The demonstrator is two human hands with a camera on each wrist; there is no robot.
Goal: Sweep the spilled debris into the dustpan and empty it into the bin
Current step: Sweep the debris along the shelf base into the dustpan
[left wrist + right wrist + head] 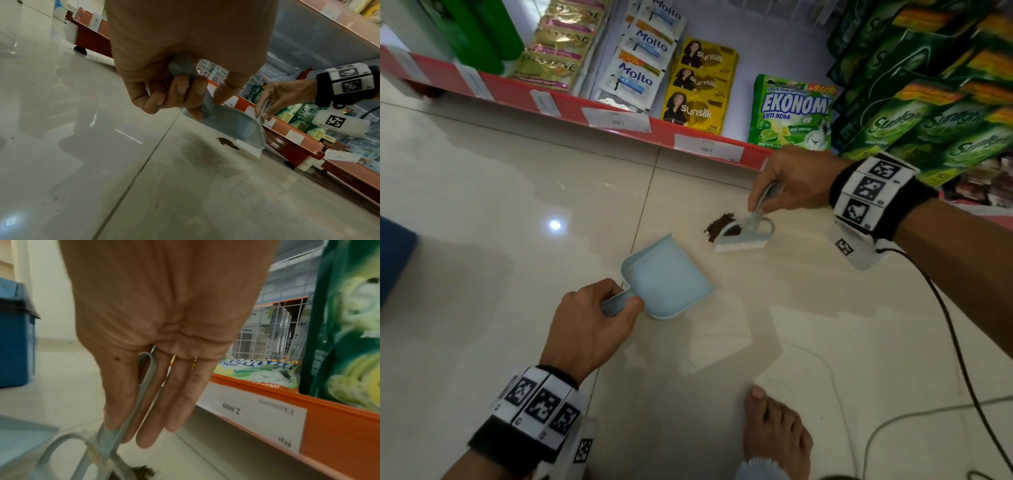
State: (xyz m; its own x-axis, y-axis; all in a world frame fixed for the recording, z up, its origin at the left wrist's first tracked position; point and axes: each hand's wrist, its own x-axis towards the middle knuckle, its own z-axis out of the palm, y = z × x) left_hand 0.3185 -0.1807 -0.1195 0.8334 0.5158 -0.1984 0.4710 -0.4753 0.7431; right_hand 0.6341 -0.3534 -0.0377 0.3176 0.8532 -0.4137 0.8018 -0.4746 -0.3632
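Nearest, the left hand has its fingers curled around the handle of the pale blue dustpan on the floor. Beyond it, the right hand pinches the brush handle, bristles touching the dark debris, just apart from the dustpan's mouth.

We are reading "Molto" on the white hanging sachets, "sunsilk" on the yellow sachet strip, "EKONOMI ANTI NODA" on the bright green soap pack, "Sunlight" on the dark green pouches, and "Ekonomi 2.000" on the white shelf price label.
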